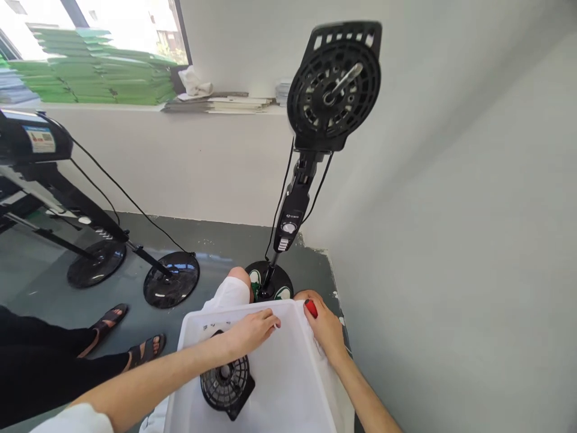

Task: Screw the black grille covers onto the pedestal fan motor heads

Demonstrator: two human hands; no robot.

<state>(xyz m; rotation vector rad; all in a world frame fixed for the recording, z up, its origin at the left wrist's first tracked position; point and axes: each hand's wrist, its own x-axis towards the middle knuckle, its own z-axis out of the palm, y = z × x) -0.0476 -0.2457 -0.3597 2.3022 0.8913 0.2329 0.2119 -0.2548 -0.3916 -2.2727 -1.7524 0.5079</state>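
A white plastic bin (288, 385) rests on my lap. My left hand (252, 332) reaches into it, fingers curled near the far wall; what they hold, if anything, is hidden. A black round fan part (225, 382) lies in the bin under my left forearm. My right hand (323, 328) grips a red-handled tool (311, 308) at the bin's far right corner. In front of me stands a black pedestal fan (333, 84) without its blades or front grille, its motor shaft bare, its base (269, 281) between my feet.
A white wall runs close on the right. Two more fan stands with round bases (171, 279) lean on the grey floor at left. Another person's legs in sandals (108, 322) are at lower left. Green stacked sheets (94, 66) sit on the window ledge.
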